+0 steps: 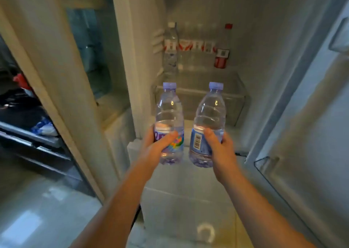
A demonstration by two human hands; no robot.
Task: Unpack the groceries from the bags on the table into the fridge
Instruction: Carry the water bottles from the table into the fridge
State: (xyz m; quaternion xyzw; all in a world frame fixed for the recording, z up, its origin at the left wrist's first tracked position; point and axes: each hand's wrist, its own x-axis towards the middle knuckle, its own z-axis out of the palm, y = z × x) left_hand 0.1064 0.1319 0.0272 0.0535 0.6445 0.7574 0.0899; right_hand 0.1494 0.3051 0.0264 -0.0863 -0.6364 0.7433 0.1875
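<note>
I stand before the open fridge (pixel 264 40). My left hand (pixel 156 146) grips a clear water bottle (pixel 170 112) with a purple cap and a colourful label. My right hand (pixel 221 146) grips a second water bottle (pixel 211 112) of the same kind, its barcode facing me. Both bottles are upright and side by side in front of a clear drawer (pixel 236 104) inside the fridge. On the shelf at the back stand a row of clear bottles (pixel 171 47) with red and white labels and a red-capped bottle (pixel 222 49).
The fridge door (pixel 311 144) is swung open on the right, with a door shelf (pixel 268 164) low down. A white frozen compartment front (pixel 179 200) lies below my hands. On the left is an open suitcase (pixel 22 112) with clothes on a grey tiled floor (pixel 37 210).
</note>
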